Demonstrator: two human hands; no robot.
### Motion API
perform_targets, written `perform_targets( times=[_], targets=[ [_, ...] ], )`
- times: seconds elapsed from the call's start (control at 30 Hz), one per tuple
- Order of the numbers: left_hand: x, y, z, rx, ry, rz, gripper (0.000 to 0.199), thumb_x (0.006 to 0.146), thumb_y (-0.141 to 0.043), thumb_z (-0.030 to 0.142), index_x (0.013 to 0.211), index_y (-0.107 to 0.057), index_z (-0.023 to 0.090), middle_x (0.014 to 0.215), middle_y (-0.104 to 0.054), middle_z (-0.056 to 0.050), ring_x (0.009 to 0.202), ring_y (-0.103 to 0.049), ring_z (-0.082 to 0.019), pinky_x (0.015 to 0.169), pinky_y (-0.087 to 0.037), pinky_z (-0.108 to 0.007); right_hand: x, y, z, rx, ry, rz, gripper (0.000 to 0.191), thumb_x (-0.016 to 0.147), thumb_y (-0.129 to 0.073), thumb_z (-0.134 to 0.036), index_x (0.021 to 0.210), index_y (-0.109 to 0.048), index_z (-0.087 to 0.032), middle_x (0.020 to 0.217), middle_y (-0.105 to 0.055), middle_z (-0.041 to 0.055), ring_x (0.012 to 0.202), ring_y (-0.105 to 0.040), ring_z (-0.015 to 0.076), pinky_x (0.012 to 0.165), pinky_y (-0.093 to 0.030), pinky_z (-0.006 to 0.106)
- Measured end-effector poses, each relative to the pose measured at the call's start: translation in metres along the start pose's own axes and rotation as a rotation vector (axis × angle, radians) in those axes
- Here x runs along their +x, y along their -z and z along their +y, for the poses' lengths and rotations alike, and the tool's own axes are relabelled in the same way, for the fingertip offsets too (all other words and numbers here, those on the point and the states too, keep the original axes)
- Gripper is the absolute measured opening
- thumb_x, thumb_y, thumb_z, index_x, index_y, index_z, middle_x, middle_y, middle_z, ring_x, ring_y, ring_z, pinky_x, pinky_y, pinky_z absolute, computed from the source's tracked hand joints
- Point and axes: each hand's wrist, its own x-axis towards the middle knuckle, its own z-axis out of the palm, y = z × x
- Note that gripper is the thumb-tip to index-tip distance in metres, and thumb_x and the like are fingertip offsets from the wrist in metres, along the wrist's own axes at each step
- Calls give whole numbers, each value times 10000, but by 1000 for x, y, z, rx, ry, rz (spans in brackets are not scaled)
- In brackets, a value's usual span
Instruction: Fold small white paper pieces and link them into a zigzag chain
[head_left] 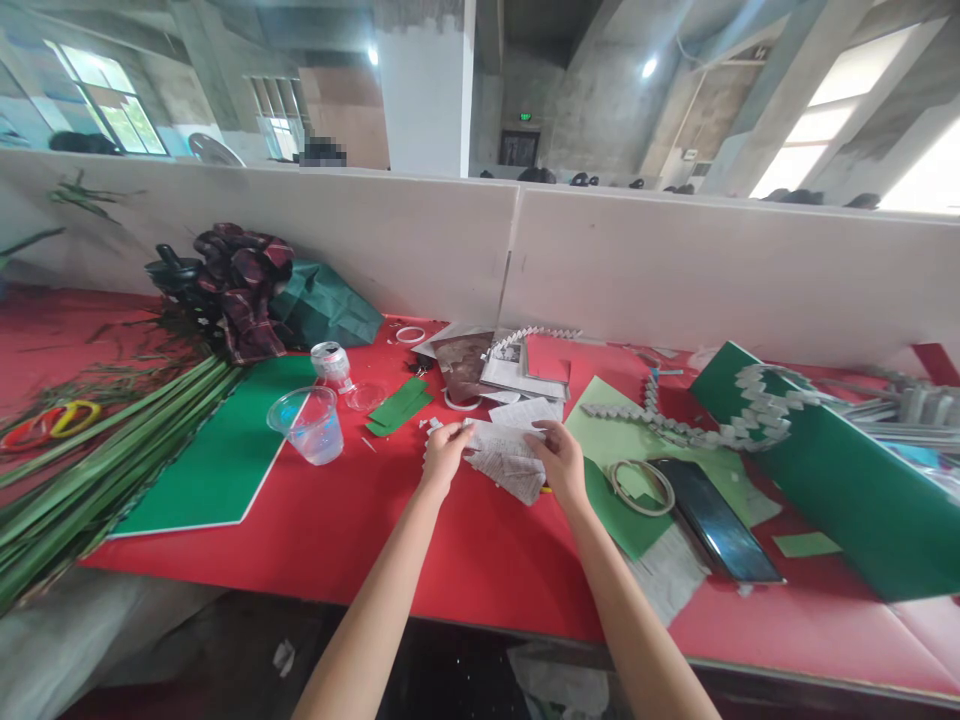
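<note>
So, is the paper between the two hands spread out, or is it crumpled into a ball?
Spread out: the paper stretches from the left hand to the right hand, its broad face showing. Small folds I cannot tell.

Matt printed paper over a smooth red tabletop

The paper looks thin and creased, the folded chain matt and ridged; the tabletop carries a soft sheen. The clear cup seems smooth, glossy plastic, the can shiny metal, the phone dark and glassy-faced. The plaid bundle is soft, rumpled cloth; the white partition is smooth and matt.
</note>
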Motion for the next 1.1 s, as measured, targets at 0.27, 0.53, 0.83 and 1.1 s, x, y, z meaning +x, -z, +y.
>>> perform_targets(
  times=[0.27,0.53,0.83,1.1],
  targets=[
    [1,1,-4,3,23,-33,314,719,-645,455,749,-675,143,677,-631,3,660,-562,-154,648,-450,-259,0,1,0,-18,23,21,235,732,-645,-355,895,-591,-195,587,-393,-60,550,-343,107,512,-279,233],
    [2,1,-6,-35,47,-65,325,709,-652,464,759,-674,143,668,-632,2,654,-575,-161,634,-459,-265,-1,1,-3,-28,30,38,231,741,-644,-367,882,-583,-194,581,-378,-62,552,-347,109,509,-278,233],
    [-1,-1,0,-73,64,-55,305,702,-663,444,748,-678,143,683,-640,-3,668,-583,-162,631,-468,-264,-1,1,-2,-61,55,66,217,744,-635,-363,869,-582,-194,586,-401,-58,554,-365,110,520,-300,237],
    [-1,-2,3,-162,92,-48,315,662,-708,443,749,-685,140,698,-662,-13,669,-614,-175,635,-512,-300,1,1,-3,109,-42,30,324,710,-686,-428,928,-597,-206,606,-479,-49,580,-458,123,548,-385,245]
  ],
)
